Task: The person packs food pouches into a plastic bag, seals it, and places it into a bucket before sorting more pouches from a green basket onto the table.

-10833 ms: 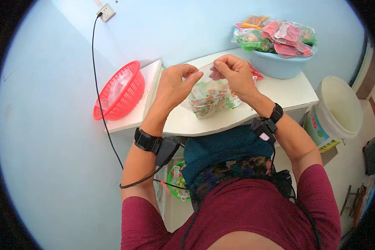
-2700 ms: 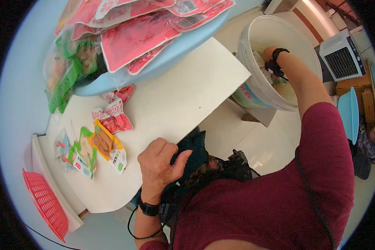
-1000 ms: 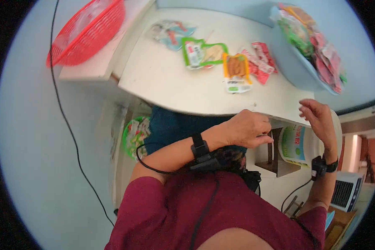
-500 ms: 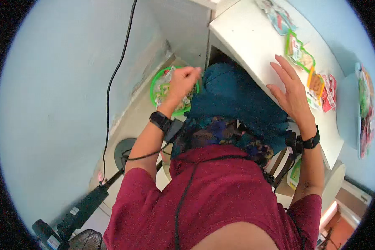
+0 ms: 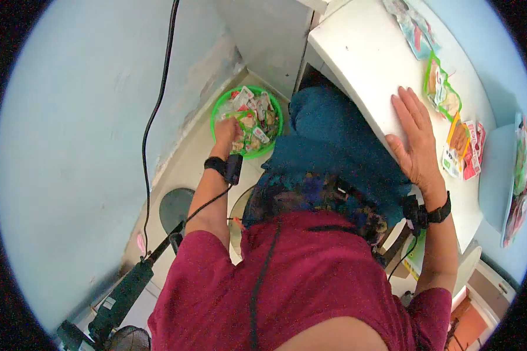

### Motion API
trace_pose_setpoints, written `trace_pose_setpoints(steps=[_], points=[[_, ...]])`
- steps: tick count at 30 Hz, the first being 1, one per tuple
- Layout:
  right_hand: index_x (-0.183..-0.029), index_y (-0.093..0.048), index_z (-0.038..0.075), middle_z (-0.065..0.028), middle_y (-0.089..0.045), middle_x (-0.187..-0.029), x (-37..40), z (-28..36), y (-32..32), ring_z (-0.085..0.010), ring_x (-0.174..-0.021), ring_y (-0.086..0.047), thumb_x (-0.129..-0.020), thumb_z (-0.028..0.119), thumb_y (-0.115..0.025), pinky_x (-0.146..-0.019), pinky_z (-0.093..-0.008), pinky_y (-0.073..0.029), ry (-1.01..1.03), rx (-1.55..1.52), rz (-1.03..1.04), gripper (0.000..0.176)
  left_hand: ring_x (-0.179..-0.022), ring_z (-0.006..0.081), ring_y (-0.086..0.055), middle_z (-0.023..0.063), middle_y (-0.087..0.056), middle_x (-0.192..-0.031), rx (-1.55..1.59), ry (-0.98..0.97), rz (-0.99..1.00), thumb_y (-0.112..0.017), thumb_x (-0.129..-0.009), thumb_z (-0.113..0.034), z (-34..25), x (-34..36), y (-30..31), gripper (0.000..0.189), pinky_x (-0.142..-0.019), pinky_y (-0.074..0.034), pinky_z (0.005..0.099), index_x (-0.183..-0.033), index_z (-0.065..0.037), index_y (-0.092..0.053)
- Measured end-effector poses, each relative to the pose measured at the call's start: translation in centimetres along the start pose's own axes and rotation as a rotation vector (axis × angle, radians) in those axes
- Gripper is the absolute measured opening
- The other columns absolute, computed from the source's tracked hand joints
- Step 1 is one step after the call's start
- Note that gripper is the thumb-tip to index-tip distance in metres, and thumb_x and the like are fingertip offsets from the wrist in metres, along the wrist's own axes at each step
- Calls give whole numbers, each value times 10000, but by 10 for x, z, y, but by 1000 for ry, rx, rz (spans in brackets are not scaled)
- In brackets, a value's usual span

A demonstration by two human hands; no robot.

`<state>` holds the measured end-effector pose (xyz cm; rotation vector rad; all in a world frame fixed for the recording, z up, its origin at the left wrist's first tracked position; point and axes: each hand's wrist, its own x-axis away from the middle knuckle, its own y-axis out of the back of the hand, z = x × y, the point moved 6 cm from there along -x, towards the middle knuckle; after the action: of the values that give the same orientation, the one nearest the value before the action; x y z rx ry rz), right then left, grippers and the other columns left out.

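Note:
My left hand [image 5: 227, 130] is down at the left side of a round green basket [image 5: 280, 126] on the floor. Its fingers are closed at the edge of a green-edged snack packet [image 5: 247, 124], partly hiding the contact. Several other small packets fill the basket around it. On the white table [image 5: 357, 52], my right hand [image 5: 414, 131] lies flat with its fingers stretched out, holding nothing. Beyond its fingertips lies another green-edged packet [image 5: 442, 88]. To its right are an orange-edged packet [image 5: 458, 140] and a red packet [image 5: 475, 151].
A blue-and-clear packet [image 5: 414, 29] lies at the table's far end. At the right stands a light blue bin [image 5: 498, 175] with packets at its side. A black cable [image 5: 158, 111] hangs along the left wall, above a black stand [image 5: 123, 298].
My left hand has moved down and left, from over the basket to the packets at its left side. My right hand has settled flat on the table. The view has shifted slightly.

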<state>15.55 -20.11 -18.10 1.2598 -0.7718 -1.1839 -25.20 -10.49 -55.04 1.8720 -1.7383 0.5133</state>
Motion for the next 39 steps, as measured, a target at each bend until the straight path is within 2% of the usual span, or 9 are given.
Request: trace_pose_setpoints(steps=[1, 4, 5, 8, 9, 17, 25, 30, 39], points=[[-1392, -436, 38, -189, -371, -1470, 0, 0, 0, -361, -1386, -304, -888, 378, -557, -1138, -476, -221, -9, -8, 7, 619, -474, 209, -535, 79, -545, -537, 26, -3, -23, -539, -832, -214, 22, -13, 1, 263, -448, -388, 363, -610, -75, -567], [-1380, -445, 27, -191, -377, -1465, 1, -3, 2, -369, -1378, -318, -866, 402, -590, -1138, -496, -215, -13, -25, 2, 653, -515, 275, -585, 78, -575, -538, -939, -709, -99, -466, -824, -299, 44, -26, -1, 312, -518, -425, 448, -570, -148, -564], [-1369, -453, 19, -194, -377, -1464, 0, -3, 5, -373, -1377, -318, -856, 384, -608, -1135, -499, -219, -17, -37, -7, 649, -523, 286, -587, 88, -575, -548, -690, -407, 26, -419, -869, -334, 34, -12, -7, 385, -532, -444, 447, -580, -128, -570], [-1340, -470, 3, -206, -379, -1455, 0, -1, 10, -386, -1374, -314, -821, 326, -658, -1124, -509, -239, -38, -93, -11, 639, -493, 198, -562, 74, -600, -662, 12, 73, -9, -537, -881, -256, 47, -1, -15, 232, -438, -431, 338, -771, -66, -611], [-1332, -475, 2, -210, -386, -1445, 1, -1, 11, -390, -1371, -315, -801, 309, -680, -1120, -508, -247, -37, -105, -27, 647, -498, 176, -548, 57, -582, -691, 1, 156, 7, -583, -865, -232, 20, 20, -22, 196, -417, -412, 286, -873, -38, -608], [-1296, -490, -5, -219, -409, -1413, 7, -5, 15, -397, -1350, -333, -796, 347, -694, -1112, -521, -253, -1, -172, -90, 644, -638, 166, -654, 83, -652, -835, -226, -119, 19, -587, -927, -273, -77, 61, -49, 317, -493, -476, 293, -1061, 9, -639], [-1296, -476, -13, -226, -411, -1400, 16, -6, 18, -403, -1340, -337, -745, 422, -720, -1109, -517, -256, 49, -169, -170, 743, -671, 195, -644, 112, -682, -897, -556, -592, 11, -595, -916, -251, -193, 100, -79, 303, -612, -511, 330, -1030, 26, -637], [-1300, -465, -8, -217, -404, -1401, 20, -10, 12, -384, -1348, -323, -686, 398, -753, -1118, -491, -255, 48, -173, -167, 790, -755, 138, -619, 47, -654, -950, -420, -574, 24, -581, -932, -283, -215, 124, -78, 317, -598, -488, 281, -1125, -35, -618], [-1294, -472, 5, -201, -414, -1389, 23, -14, 4, -365, -1343, -331, -705, 382, -745, -1123, -475, -258, 44, -169, -230, 751, -799, 160, -630, 84, -642, -1042, -483, -456, 38, -582, -937, -277, -196, 160, -90, 366, -647, -514, 291, -1211, -35, -586]])
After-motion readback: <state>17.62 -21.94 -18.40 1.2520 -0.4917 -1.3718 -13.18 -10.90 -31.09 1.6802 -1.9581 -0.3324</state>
